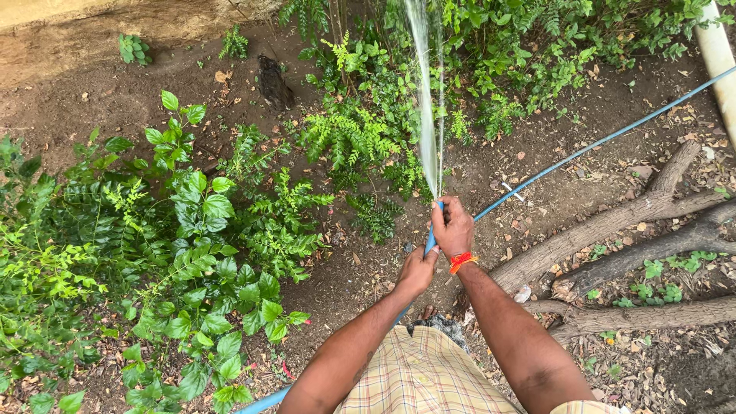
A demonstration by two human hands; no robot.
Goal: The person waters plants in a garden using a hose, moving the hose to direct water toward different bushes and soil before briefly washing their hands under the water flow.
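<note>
My right hand (452, 226) grips the end of a blue hose (432, 239), with the thumb over its mouth; an orange thread is tied at the wrist. My left hand (418, 270) holds the same hose just below. A jet of water (426, 100) shoots up and away from the nozzle over the green ferns (349, 138). Another stretch of blue hose (598, 144) runs off to the upper right across the soil.
Leafy shrubs (192, 253) fill the left side. Thick tree roots (613, 230) cross the ground at the right. A pale pipe (719, 61) stands at the top right. Dry leaves litter the brown soil. My checked cloth (422, 376) shows at the bottom.
</note>
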